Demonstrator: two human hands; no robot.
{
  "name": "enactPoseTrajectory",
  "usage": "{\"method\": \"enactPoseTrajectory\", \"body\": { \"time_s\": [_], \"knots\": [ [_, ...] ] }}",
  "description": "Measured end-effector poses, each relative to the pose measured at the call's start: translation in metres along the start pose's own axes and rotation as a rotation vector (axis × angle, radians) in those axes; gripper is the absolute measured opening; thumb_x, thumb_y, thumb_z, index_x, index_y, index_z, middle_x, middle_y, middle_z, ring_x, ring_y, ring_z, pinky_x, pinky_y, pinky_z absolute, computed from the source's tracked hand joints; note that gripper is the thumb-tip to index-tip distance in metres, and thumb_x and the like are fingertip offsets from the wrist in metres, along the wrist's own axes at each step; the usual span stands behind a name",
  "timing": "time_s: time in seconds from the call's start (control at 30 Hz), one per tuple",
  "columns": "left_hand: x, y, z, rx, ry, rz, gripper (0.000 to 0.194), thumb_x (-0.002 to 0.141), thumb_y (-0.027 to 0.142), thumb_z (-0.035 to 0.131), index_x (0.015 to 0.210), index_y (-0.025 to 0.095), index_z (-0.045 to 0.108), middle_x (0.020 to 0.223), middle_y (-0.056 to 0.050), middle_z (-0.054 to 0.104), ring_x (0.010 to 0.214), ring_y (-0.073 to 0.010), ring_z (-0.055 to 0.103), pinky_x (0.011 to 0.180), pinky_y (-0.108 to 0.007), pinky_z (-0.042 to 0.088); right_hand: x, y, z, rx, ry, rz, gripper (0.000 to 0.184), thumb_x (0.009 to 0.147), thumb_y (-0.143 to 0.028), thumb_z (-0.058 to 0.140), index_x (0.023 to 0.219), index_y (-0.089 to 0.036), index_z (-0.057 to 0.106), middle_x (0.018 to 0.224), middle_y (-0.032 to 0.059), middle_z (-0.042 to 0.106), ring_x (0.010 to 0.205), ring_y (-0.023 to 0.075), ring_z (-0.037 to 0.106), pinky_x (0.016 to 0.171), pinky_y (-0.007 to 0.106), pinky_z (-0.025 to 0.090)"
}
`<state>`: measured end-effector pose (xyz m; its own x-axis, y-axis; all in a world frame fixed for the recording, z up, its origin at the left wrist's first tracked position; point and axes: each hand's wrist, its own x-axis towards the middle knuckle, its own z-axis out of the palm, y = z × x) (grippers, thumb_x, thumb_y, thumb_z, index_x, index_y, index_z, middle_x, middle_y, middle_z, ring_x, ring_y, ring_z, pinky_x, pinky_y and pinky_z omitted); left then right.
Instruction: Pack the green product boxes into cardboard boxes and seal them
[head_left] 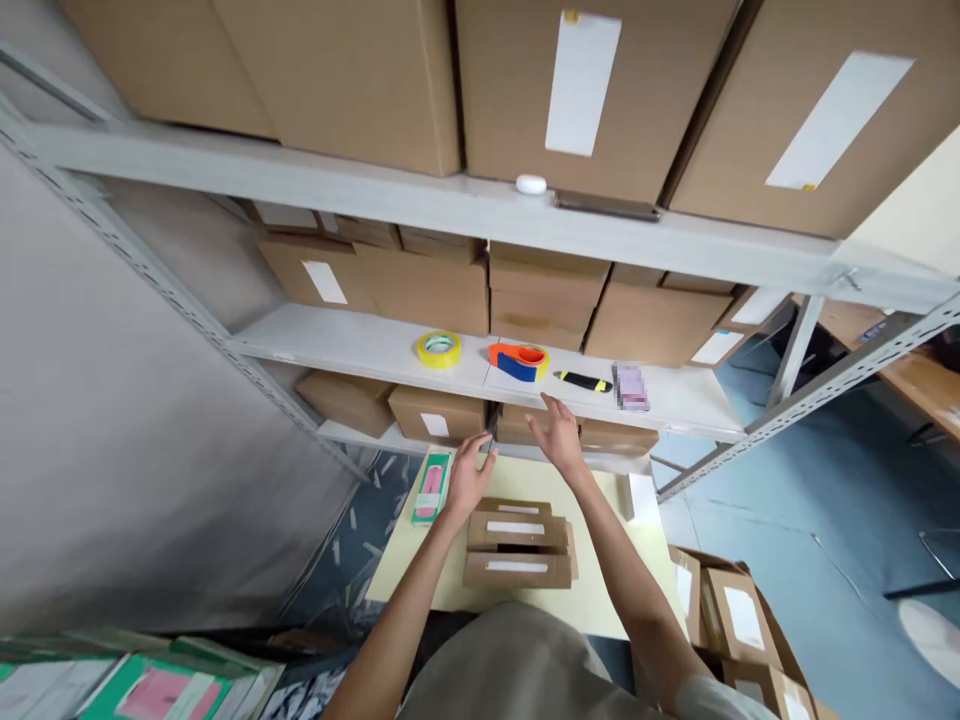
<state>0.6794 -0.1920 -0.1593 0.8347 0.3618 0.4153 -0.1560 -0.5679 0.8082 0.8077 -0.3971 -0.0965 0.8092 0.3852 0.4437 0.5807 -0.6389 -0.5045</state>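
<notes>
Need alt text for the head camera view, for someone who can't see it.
Two bare hands, left and right, hover empty above small cardboard boxes on a pale table. On the shelf ahead lie yellow tape, an orange-and-blue tape dispenser and a black-and-yellow cutter; larger boxes fill the rack above.

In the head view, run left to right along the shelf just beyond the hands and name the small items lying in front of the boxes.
Yellow tape roll → orange-and-blue tape dispenser → black-and-yellow cutter → purplish item, too blurred to identify.
</notes>
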Motion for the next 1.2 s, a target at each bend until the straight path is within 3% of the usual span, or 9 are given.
{"method": "enactPoseTrajectory", "body": {
  "time_s": [0.13,0.23,0.4,0.57,0.73,0.83,0.93,1.07,1.2],
  "knots": [
    [0.057,0.047,-0.01,-0.048,0.043,0.082,0.032,0.106,0.036,0.064,0.132,0.023,0.077,0.142,-0.016,0.078,0.138,-0.0326,0.073,0.126,-0.054,0.055,0.1,-0.043,-0.004,-0.217,-0.151,-0.013,0.062,0.117,-0.039,0.049,0.17,-0.007,0.048,0.172,0.0271,0.056,0.16,0.0379,0.051,0.134,0.053,0.038],
    [0.071,0.069,-0.016,-0.085,0.046,0.108,0.03,0.105,0.032,0.064,0.13,0.023,0.078,0.141,-0.015,0.078,0.138,-0.0324,0.073,0.127,-0.054,0.054,0.137,-0.059,0.002,-0.332,-0.331,0.088,0.063,0.112,-0.033,0.056,0.166,0.0,0.049,0.169,0.0323,0.057,0.157,0.0394,0.053,0.134,0.052,0.035],
    [0.061,0.078,-0.02,-0.107,0.025,0.061,0.027,0.102,0.029,0.066,0.125,0.024,0.081,0.135,-0.014,0.081,0.132,-0.0322,0.075,0.124,-0.054,0.056,0.153,-0.06,0.01,-0.369,-0.422,0.136,0.062,0.104,-0.017,0.063,0.16,0.006,0.05,0.159,0.0384,0.063,0.155,0.0382,0.057,0.137,0.051,0.027],
    [0.045,0.077,-0.024,-0.098,-0.04,0.026,0.027,0.103,0.03,0.066,0.125,0.025,0.081,0.134,-0.013,0.083,0.129,-0.0319,0.077,0.121,-0.052,0.058,0.151,-0.061,-0.001,-0.296,-0.453,0.151,0.06,0.103,-0.017,0.066,0.157,0.003,0.052,0.147,0.0356,0.073,0.143,0.0377,0.068,0.128,0.046,0.04],
    [0.031,0.076,-0.025,-0.155,0.017,-0.074,0.027,0.104,0.036,0.068,0.125,0.023,0.078,0.13,-0.015,0.083,0.124,-0.0334,0.079,0.117,-0.054,0.06,0.092,-0.059,-0.002,-0.055,-0.371,0.156,0.055,0.113,-0.043,0.059,0.156,-0.009,0.052,0.136,0.0238,0.079,0.125,0.0337,0.076,0.114,0.043,0.054],
    [0.007,0.081,-0.024,-0.237,0.055,-0.139,0.03,0.103,0.044,0.073,0.121,0.021,0.075,0.123,-0.016,0.083,0.112,-0.0302,0.081,0.109,-0.05,0.065,0.024,-0.058,0.0,0.502,-0.228,0.202,0.058,0.105,-0.069,0.065,0.131,-0.017,0.061,0.116,0.0154,0.08,0.101,0.0293,0.076,0.095,0.041,0.061],
    [-0.034,0.096,-0.027,-0.268,0.04,-0.121,0.029,0.103,0.048,0.075,0.117,0.023,0.076,0.117,-0.012,0.081,0.107,-0.0271,0.079,0.104,-0.045,0.065,-0.05,-0.064,-0.009,0.914,-0.187,0.24,0.063,0.097,-0.08,0.072,0.123,-0.024,0.062,0.113,0.0098,0.08,0.099,0.0265,0.075,0.096,0.04,0.063],
    [-0.088,0.122,-0.036,-0.246,-0.011,-0.134,0.024,0.104,0.047,0.077,0.112,0.024,0.078,0.111,-0.01,0.08,0.105,-0.0267,0.078,0.101,-0.041,0.064,-0.123,-0.081,-0.031,1.046,-0.231,0.342,0.059,0.099,-0.073,0.077,0.133,-0.027,0.064,0.12,0.0092,0.081,0.108,0.0268,0.077,0.104,0.042,0.064],
    [-0.117,0.13,-0.042,-0.193,-0.081,-0.188,0.025,0.107,0.048,0.072,0.111,0.025,0.08,0.112,-0.01,0.08,0.107,-0.0274,0.077,0.1,-0.04,0.064,-0.159,-0.086,-0.033,0.979,-0.231,0.428,0.061,0.097,-0.077,0.078,0.13,-0.026,0.069,0.117,0.0081,0.081,0.104,0.0257,0.075,0.101,0.041,0.065]
  ]
}}
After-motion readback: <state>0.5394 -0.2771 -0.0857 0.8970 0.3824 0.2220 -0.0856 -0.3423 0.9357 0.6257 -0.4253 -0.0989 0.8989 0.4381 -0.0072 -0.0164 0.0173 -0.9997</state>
